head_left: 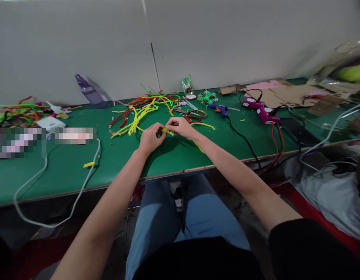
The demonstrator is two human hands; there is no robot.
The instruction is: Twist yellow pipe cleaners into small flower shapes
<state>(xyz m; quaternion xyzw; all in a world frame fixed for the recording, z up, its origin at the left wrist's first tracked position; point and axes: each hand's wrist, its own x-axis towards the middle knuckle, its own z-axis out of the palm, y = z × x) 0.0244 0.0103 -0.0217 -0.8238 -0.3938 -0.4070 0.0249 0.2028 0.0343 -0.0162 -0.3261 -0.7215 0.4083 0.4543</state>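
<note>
Both my hands meet over the middle of the green table (66, 163). My left hand (151, 137) and my right hand (181, 126) each pinch one small yellow pipe cleaner piece (167, 131) between thumb and fingers, with something dark red at its left end. A yellow strand trails from it toward the table's front edge. Just behind my hands lies a heap of pipe cleaners (145, 109) in yellow, red, orange and green.
A blue glue gun (219, 109) and two pink glue guns (260, 110) with cords lie to the right, near cardboard sheets (287, 95). A purple bottle (88, 91) stands at the back left. A white cable (89, 173) hangs over the front edge. More pipe cleaners (18, 111) lie far left.
</note>
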